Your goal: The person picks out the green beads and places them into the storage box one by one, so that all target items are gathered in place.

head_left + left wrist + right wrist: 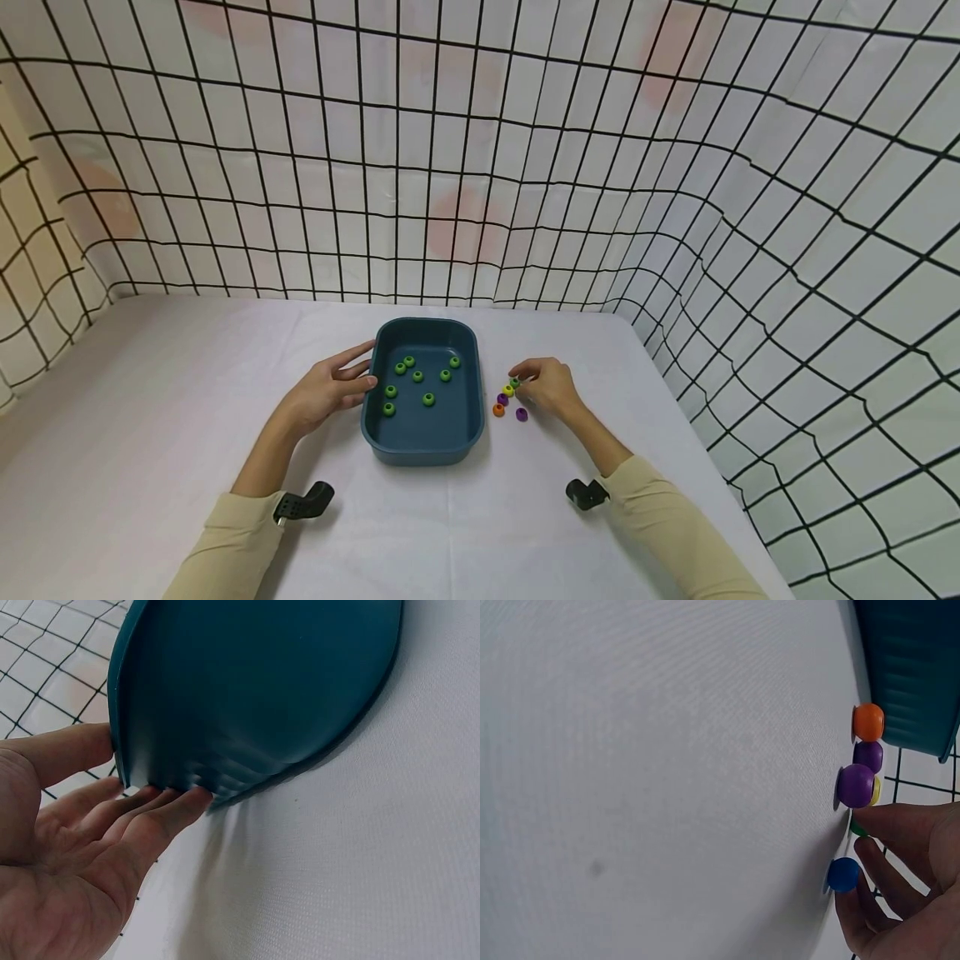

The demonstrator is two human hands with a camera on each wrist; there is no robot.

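In the head view, a blue tray holds several green beads. My left hand rests against its left side, thumb at the rim and fingers loosely extended along the outer wall. To the right of the tray, my right hand pinches a green bead between thumb and forefinger, low over the cloth. Close by lie a yellow bead, two purple beads and an orange bead. A blue bead sits by my other right fingers, hidden in the head view.
A white cloth covers the table. Black grid netting over white sheeting stands at the back and both sides. Each wrist carries a black camera mount that juts inward over the cloth.
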